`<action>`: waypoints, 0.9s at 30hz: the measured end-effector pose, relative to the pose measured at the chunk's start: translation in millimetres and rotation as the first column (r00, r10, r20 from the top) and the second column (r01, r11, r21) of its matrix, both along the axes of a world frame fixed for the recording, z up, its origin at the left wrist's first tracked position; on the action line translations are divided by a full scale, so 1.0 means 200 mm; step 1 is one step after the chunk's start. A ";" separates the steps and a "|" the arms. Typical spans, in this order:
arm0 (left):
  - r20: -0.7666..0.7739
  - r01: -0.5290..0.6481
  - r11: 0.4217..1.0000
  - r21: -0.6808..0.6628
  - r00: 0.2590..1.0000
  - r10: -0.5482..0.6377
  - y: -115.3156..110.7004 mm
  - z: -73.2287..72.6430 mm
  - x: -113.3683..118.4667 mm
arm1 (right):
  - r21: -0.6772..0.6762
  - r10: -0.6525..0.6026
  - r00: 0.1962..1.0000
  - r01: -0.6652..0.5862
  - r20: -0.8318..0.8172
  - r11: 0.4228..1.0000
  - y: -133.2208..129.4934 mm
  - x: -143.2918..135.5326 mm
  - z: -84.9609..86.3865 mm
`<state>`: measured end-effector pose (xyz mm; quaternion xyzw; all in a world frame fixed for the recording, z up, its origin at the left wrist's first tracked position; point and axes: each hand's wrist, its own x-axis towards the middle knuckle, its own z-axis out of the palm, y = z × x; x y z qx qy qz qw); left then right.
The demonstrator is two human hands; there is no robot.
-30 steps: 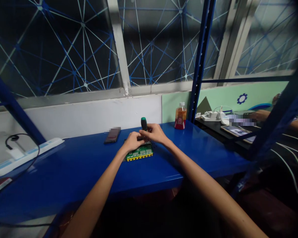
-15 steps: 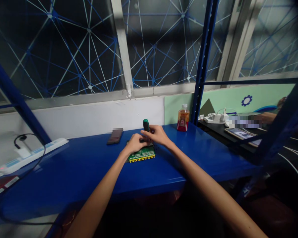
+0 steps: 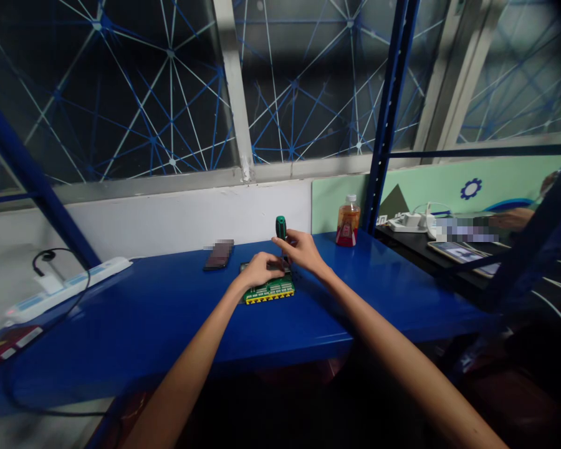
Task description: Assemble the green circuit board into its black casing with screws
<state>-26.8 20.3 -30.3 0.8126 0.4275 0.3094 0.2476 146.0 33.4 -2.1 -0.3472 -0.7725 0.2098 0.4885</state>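
A green circuit board (image 3: 272, 289) with a yellow strip along its near edge lies flat on the blue table. My left hand (image 3: 258, 270) is closed over its far left part, with thumb and fingers curled around something hidden beneath them. A screwdriver (image 3: 281, 227) with a green and black handle stands almost upright over the board's far right part. Thumb and fingers of my right hand (image 3: 301, 247) are closed around the lower handle. The screwdriver's tip is hidden behind my fingers.
On the blue table (image 3: 168, 324), a dark phone (image 3: 219, 255) lies behind the board. A drink bottle (image 3: 348, 221) stands at the back right, by a blue post (image 3: 387, 118). A power strip (image 3: 70, 290) with a cable lies left. At right, another person's hand (image 3: 514, 218) is over a black table.
The screwdriver has become more upright, and my right hand has moved slightly away from my left hand. A gap now shows between them. The whole view has shifted slightly.
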 end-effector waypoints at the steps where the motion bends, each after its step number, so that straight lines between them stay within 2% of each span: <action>1: 0.000 -0.005 1.000 0.001 1.000 0.005 0.00 0.00 0.00 | 0.002 -0.003 1.000 0.003 -0.014 1.000 0.00 0.00 0.00; 6: 0.000 -0.024 1.000 0.013 1.000 0.024 0.00 0.01 0.01 | 0.013 -0.040 0.989 0.042 -0.141 0.999 -0.01 0.02 0.03; 10: 0.002 -0.035 0.999 0.014 0.999 0.035 -0.01 0.02 0.06 | 0.054 -0.179 0.943 0.202 -0.281 0.978 0.02 0.08 0.07; 13: -0.018 -0.019 1.000 0.023 1.000 0.020 0.00 0.05 0.14 | 0.066 -0.376 0.857 0.423 -0.352 0.904 0.07 0.16 0.08; 16: -0.090 0.012 0.999 0.047 0.996 -0.008 0.02 0.08 0.25 | 0.074 -0.490 0.791 0.549 -0.366 0.832 0.11 0.22 0.08; 19: -0.134 0.014 0.998 0.055 0.991 -0.007 0.06 0.10 0.36 | 0.092 -0.527 0.773 0.589 -0.354 0.803 0.13 0.25 0.07; 22: -0.165 -0.050 0.997 0.063 0.984 0.060 0.10 0.09 0.43 | 0.104 -0.549 0.754 0.617 -0.360 0.780 0.14 0.26 0.06; 24: -0.176 -0.106 0.992 0.070 0.977 0.117 0.11 0.09 0.44 | 0.101 -0.559 0.744 0.629 -0.367 0.771 0.15 0.26 0.05; 27: -0.173 -0.140 0.987 0.074 0.973 0.151 0.10 0.12 0.39 | 0.081 -0.549 0.750 0.614 -0.370 0.785 0.14 0.27 0.05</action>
